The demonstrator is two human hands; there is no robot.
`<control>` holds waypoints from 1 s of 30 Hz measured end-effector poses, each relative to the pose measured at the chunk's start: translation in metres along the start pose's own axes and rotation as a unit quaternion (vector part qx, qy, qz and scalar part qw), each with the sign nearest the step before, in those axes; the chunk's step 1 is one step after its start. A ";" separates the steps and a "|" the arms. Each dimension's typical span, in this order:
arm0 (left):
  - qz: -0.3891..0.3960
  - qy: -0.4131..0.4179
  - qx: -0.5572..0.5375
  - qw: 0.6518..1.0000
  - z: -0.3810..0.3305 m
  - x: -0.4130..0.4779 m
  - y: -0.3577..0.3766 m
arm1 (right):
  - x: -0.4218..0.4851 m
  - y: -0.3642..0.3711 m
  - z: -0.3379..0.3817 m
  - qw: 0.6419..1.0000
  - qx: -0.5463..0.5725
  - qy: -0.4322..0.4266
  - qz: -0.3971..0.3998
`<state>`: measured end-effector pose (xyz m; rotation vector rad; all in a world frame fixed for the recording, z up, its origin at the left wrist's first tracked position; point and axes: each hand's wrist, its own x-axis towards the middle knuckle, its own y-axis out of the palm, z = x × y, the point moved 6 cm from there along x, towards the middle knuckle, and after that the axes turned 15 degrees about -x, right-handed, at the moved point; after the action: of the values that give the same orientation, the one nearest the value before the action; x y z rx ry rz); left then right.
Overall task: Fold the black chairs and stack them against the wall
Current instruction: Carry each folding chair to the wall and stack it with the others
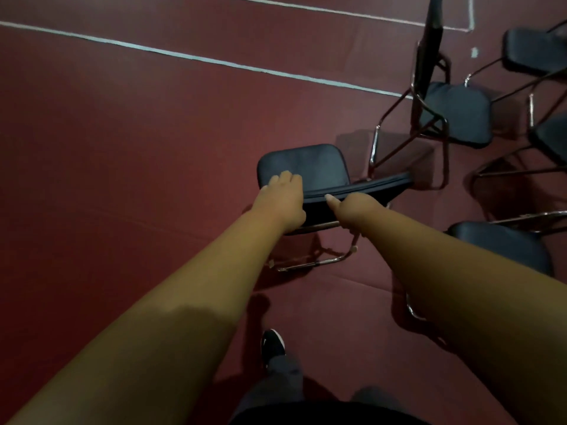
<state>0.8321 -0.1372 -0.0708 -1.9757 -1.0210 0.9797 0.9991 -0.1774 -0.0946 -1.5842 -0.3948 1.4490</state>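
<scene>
A black folding chair (310, 167) with a chrome frame stands on the dark red floor just ahead of me. Its padded seat faces away, and its backrest (374, 185) runs as a dark strip across the near side. My left hand (283, 194) reaches over the backrest's left end, its fingers curled down onto the seat's near edge. My right hand (349, 207) grips the top of the backrest near its middle, thumb lying along the edge. The chair's floor rail (310, 263) shows below my wrists.
Several more black chairs stand unfolded at the right: one (457, 115) beyond, one (534, 50) at the top right, one (503, 243) close beside my right forearm. White lines (196, 58) cross the floor. My shoe (272, 343) is below.
</scene>
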 end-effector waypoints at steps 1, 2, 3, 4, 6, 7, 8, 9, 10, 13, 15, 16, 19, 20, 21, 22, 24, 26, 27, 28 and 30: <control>0.019 0.003 0.000 1.000 0.003 0.010 0.004 | 0.007 0.001 -0.002 1.000 0.018 0.016 -0.009; 0.043 0.003 -0.003 0.999 0.006 0.019 0.009 | 0.013 0.002 -0.003 0.999 0.018 0.031 -0.010; 0.070 0.002 -0.005 0.998 0.008 0.030 0.014 | 0.020 0.002 -0.004 0.999 0.007 0.048 -0.004; 0.090 0.001 -0.007 0.996 0.010 0.038 0.019 | 0.026 0.003 -0.004 0.998 -0.009 0.064 0.008; 0.114 0.004 0.007 0.993 0.012 0.053 0.026 | 0.038 0.001 -0.002 0.996 -0.012 0.082 0.030; 0.108 0.004 0.016 0.994 0.013 0.059 0.026 | 0.043 -0.003 0.000 0.996 -0.006 0.081 0.027; 0.098 0.006 0.026 0.995 0.012 0.073 0.024 | 0.053 -0.010 0.002 0.996 0.006 0.087 0.022; 0.089 -0.001 0.033 0.995 0.012 0.086 0.020 | 0.059 -0.018 0.004 0.996 0.022 0.090 0.014; 0.087 -0.014 0.036 0.995 0.014 0.097 0.014 | 0.065 -0.024 0.008 0.995 0.044 0.090 0.010; 0.117 -0.065 0.032 0.990 0.020 0.136 -0.007 | 0.091 -0.043 0.022 0.979 0.182 0.084 0.044; 0.131 -0.079 0.033 0.988 0.026 0.160 -0.021 | 0.106 -0.055 0.031 0.953 0.272 0.094 0.090; 0.134 -0.083 0.037 0.987 0.029 0.171 -0.027 | 0.113 -0.062 0.035 0.947 0.286 0.095 0.116; 0.142 -0.094 0.047 0.984 0.042 0.199 -0.040 | 0.132 -0.082 0.050 0.928 0.296 0.099 0.204; 0.148 -0.099 0.048 0.983 0.047 0.206 -0.043 | 0.140 -0.086 0.055 0.922 0.300 0.096 0.223; 0.156 -0.101 0.050 0.981 0.048 0.213 -0.046 | 0.148 -0.091 0.058 0.917 0.306 0.091 0.240; 0.165 -0.104 0.052 0.979 0.050 0.222 -0.050 | 0.156 -0.094 0.062 0.911 0.311 0.089 0.256; 0.184 -0.113 0.053 0.975 0.053 0.234 -0.056 | 0.172 -0.097 0.069 0.904 0.314 0.087 0.275; 0.214 -0.120 0.058 0.968 0.051 0.251 -0.058 | 0.187 -0.097 0.072 0.898 0.329 0.098 0.277; 0.231 -0.121 0.060 0.963 0.049 0.258 -0.058 | 0.193 -0.098 0.072 0.893 0.345 0.107 0.269; 0.252 -0.122 0.065 0.958 0.045 0.267 -0.058 | 0.201 -0.099 0.070 0.881 0.379 0.131 0.252; 0.295 -0.119 0.084 0.944 0.035 0.280 -0.057 | 0.212 -0.098 0.057 0.840 0.461 0.191 0.213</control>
<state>0.8960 0.1380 -0.1249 -2.0896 -0.4295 1.6019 1.0346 0.0560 -0.1405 -1.1072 0.8431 1.2661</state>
